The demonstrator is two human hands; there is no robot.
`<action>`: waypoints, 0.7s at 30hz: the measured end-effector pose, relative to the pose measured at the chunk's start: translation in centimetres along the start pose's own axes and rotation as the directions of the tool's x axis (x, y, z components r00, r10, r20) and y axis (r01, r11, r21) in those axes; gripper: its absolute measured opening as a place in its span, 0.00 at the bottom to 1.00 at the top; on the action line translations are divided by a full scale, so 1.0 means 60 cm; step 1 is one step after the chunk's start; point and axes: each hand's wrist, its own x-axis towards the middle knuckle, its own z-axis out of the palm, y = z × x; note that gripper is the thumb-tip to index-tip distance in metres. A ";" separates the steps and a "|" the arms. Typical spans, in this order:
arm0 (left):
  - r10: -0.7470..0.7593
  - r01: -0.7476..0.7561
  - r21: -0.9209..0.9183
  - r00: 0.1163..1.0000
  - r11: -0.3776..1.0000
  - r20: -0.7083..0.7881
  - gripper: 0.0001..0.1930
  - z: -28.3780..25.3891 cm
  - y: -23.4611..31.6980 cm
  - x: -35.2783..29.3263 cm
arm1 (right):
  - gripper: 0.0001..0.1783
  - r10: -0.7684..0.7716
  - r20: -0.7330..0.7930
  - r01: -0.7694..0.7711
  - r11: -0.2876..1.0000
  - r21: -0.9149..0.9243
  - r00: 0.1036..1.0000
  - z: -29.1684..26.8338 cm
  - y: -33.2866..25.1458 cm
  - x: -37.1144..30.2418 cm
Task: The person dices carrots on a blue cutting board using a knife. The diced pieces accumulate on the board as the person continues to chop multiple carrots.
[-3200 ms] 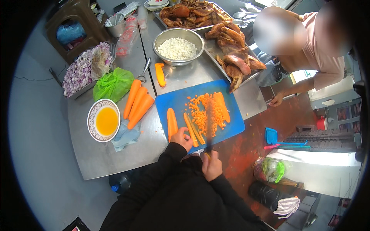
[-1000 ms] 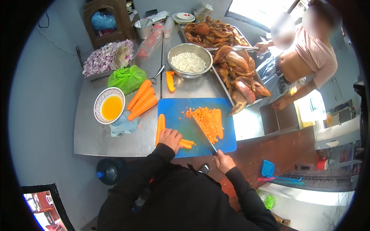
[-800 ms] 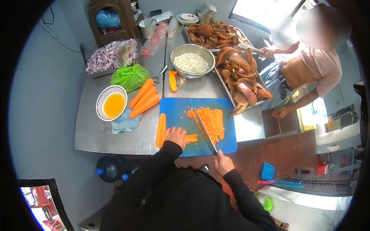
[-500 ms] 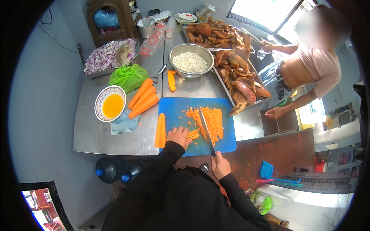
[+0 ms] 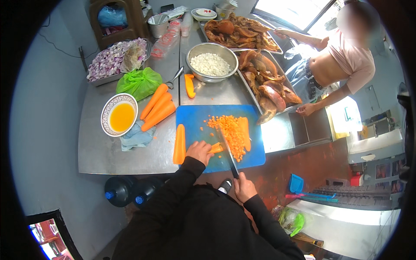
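Observation:
On the blue cutting board point(image 5: 197, 119), my left hand point(image 5: 199, 152) presses down on a small bundle of carrot strips point(image 5: 215, 148), fingers curled over their left end. The knife point(image 5: 228, 149) is in my right hand point(image 5: 245, 188), which is closed round its dark handle at the board's near edge. Its blade points away from me, touching or very close to the strips' right end. Diced carrot point(image 5: 234, 135) lies heaped beyond and right of the blade. Flat carrot slices point(image 5: 244, 130) rest right of the heap, and a long carrot piece point(image 5: 179, 145) lies at the board's left.
Whole peeled carrots point(image 5: 157, 108), a peeler point(image 5: 174, 79), a bowl of orange liquid point(image 5: 116, 97) and a blue cloth point(image 5: 136, 138) are left. Beyond stand a metal bowl point(image 5: 190, 65) of white pieces and trays of browned meat point(image 5: 264, 78). A person point(image 5: 333, 65) stands right.
The knife has shifted left from the diced heap to the end of the carrot strips. My left hand stays on the strips. The view has shifted slightly.

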 end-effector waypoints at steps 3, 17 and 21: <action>0.020 -0.020 -0.012 0.999 1.000 -0.025 0.10 0.002 -0.003 -0.002 | 0.10 0.022 0.073 -0.023 1.000 0.001 0.997 0.004 0.000 -0.001; 0.056 -0.056 -0.012 0.998 0.998 -0.035 0.11 -0.005 -0.002 -0.015 | 0.12 0.018 0.116 -0.022 0.999 0.026 0.993 0.019 -0.011 -0.012; 0.081 -0.079 0.044 0.996 0.996 -0.041 0.08 -0.030 0.010 -0.023 | 0.12 0.021 0.135 -0.021 1.000 -0.002 0.991 0.018 -0.001 -0.004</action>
